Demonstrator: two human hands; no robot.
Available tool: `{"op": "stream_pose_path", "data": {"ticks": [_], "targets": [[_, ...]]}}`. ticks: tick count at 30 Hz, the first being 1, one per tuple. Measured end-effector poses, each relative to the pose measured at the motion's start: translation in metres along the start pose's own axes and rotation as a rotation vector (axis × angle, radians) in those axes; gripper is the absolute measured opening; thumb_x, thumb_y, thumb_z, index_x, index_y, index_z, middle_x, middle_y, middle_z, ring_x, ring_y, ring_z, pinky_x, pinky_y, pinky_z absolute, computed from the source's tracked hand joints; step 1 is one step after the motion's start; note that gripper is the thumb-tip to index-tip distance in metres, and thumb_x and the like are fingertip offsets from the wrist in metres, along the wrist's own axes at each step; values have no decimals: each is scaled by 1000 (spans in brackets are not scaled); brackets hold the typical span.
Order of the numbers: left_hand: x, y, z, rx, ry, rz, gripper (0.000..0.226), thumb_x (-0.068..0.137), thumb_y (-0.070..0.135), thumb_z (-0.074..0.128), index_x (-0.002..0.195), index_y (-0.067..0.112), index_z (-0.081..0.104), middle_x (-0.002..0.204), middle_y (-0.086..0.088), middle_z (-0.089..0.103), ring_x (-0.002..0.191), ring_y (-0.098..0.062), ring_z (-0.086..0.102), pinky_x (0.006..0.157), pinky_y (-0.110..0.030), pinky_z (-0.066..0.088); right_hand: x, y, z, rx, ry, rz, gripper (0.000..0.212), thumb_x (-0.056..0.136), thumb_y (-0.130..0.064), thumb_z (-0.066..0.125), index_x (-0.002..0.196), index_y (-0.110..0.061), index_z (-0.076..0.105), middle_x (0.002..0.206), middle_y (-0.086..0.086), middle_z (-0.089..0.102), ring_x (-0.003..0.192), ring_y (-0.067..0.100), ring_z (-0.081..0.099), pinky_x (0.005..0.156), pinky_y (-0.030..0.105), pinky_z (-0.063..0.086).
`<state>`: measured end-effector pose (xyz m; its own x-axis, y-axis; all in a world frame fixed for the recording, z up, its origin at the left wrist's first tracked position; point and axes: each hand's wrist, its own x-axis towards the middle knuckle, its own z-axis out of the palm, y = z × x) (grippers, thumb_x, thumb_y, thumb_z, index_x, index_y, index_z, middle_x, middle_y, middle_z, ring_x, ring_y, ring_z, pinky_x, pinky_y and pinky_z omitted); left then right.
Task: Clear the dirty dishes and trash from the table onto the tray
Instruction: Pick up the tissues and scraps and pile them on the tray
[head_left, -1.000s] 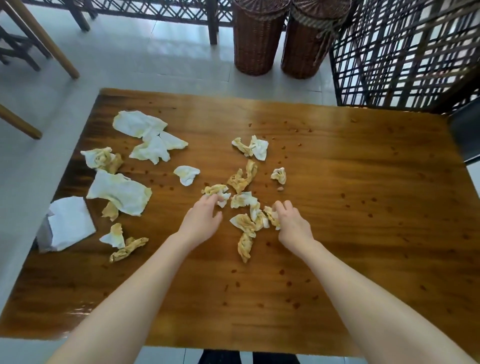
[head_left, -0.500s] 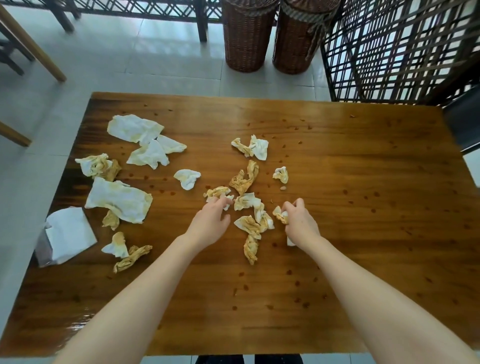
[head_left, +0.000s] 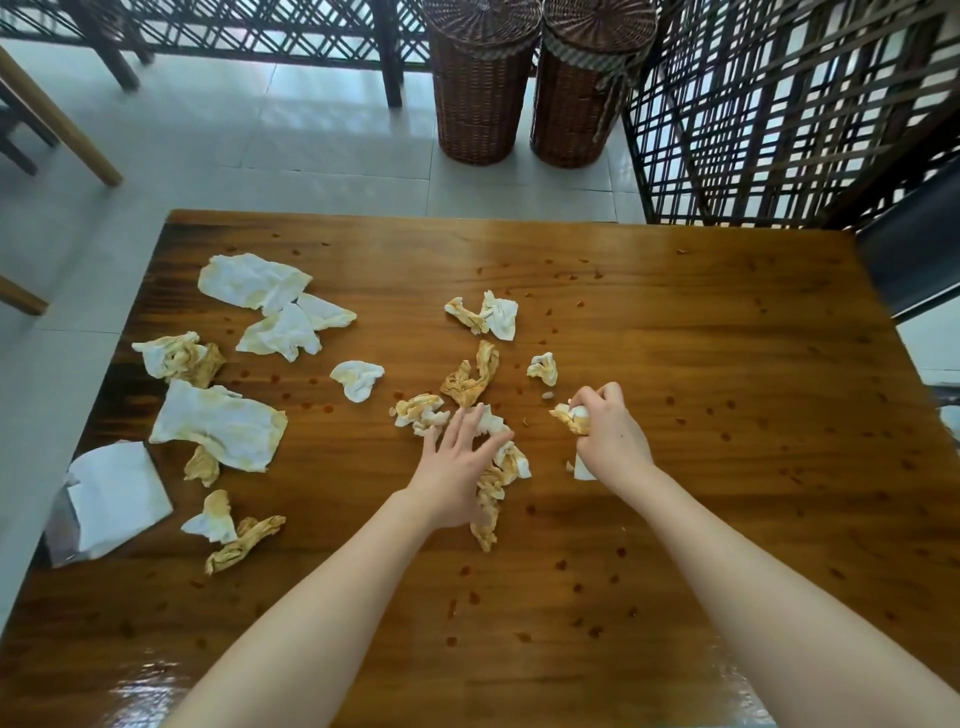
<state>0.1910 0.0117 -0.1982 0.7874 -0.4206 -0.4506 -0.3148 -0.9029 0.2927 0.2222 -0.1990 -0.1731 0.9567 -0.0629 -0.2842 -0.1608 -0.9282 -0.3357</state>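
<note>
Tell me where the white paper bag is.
In the head view, the white paper bag lies at the table's left edge, partly overhanging it, just below the large stained napkin.

Crumpled paper napkins, white with yellow-orange stains, are scattered over the wooden table (head_left: 675, 338). A large flattened napkin (head_left: 218, 423) is spread near the left edge, with a stained wad (head_left: 179, 358) just above it and a folded white napkin (head_left: 111, 501) overhanging the table's left edge below it. Two lightly stained sheets (head_left: 254, 280) (head_left: 283, 332) are laid at the upper left. A small white ball (head_left: 358, 379) is placed between these and the centre cluster. In the centre, a twisted orange strip (head_left: 472, 376), a half-white wad (head_left: 485, 317) and a tiny piece (head_left: 543, 369) are seen. A stained napkin (head_left: 571, 418) is bunched in the right hand (head_left: 610, 441); another pile (head_left: 498, 467) is pressed under the spread left hand (head_left: 457, 473).
</note>
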Motion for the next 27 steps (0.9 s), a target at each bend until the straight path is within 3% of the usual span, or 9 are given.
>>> {"op": "stream_pose_path", "data": {"ticks": [4,9,15,19,23,27], "targets": [[17,0,4,152,-113,29,123,63,57,80,148,44,-7,156,-4,-29,142,-35,-26,109,-63,-11,-1,12,-2,12,20,7,47,78,9,62,113,-23,54,104,-6,31,63,9,45,45,16,32],[15,3,9,187,-84,38,98,68,53,78,144,36,19,157,-7,2,144,-34,4,109,-65,13,-8,24,-1,12,8,71,45,80,6,62,111,-25,53,106,-6,33,65,7,44,46,16,31],[4,1,8,37,-16,4,59,80,25,74,128,24,39,136,-10,28,117,-30,36,92,-40,42,-14,22,0,24,24,92,45,80,4,64,113,-24,54,104,-6,30,65,8,44,46,15,31],[1,1,8,-69,-45,-19,40,84,14,70,118,18,49,128,-8,33,104,-23,41,84,-33,47,-20,18,1,39,44,114,45,80,5,64,111,-25,54,104,-6,31,65,9,45,46,16,33],[5,6,6,-122,-87,-13,38,85,11,70,120,14,56,123,-6,40,93,-18,47,83,-28,48,-33,18,2,51,82,149,43,80,3,66,110,-26,54,102,-8,30,65,10,48,49,21,48],[9,14,-9,-166,57,7,36,84,9,71,118,14,59,123,-5,43,93,-16,50,78,-23,45,-47,24,-3,84,114,185,44,79,3,66,109,-26,54,102,-8,31,65,10,49,50,21,50]]}}
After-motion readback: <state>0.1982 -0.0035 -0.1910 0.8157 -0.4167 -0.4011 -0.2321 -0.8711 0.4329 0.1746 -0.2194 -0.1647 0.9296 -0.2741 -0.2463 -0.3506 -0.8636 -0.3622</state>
